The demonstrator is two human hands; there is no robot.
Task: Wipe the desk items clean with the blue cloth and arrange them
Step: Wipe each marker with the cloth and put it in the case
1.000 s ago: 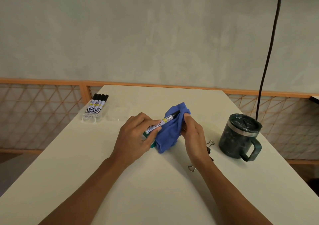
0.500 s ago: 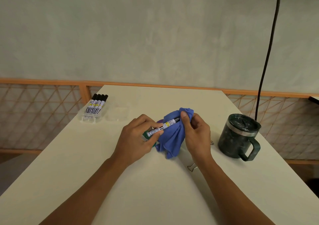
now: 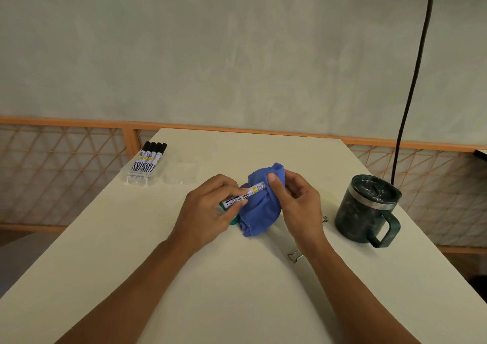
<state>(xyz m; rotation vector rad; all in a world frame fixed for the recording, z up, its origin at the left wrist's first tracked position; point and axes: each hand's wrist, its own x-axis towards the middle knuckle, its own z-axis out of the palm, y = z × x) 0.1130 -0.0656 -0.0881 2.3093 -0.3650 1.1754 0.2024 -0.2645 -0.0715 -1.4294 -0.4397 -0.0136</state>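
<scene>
Two forearms are in view, the left forearm (image 3: pixel 137 285) and the right forearm (image 3: pixel 350 291), both bare as far as they can be seen. The left hand (image 3: pixel 208 211) and the right hand (image 3: pixel 300 206) are bare as well. The right thumb (image 3: pixel 274 185) has a short, plain nail.

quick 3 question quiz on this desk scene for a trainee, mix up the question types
1. True or false: the left hand grips the held marker while the right hand pinches the blue cloth around its far end.
2. How many cased markers lie in the clear case at the desk's far left? A) two B) four C) six
3. Fill in: the dark green mug stands on the ___ side of the right hand.

Key: 1 true; 2 B; 3 right.
</scene>
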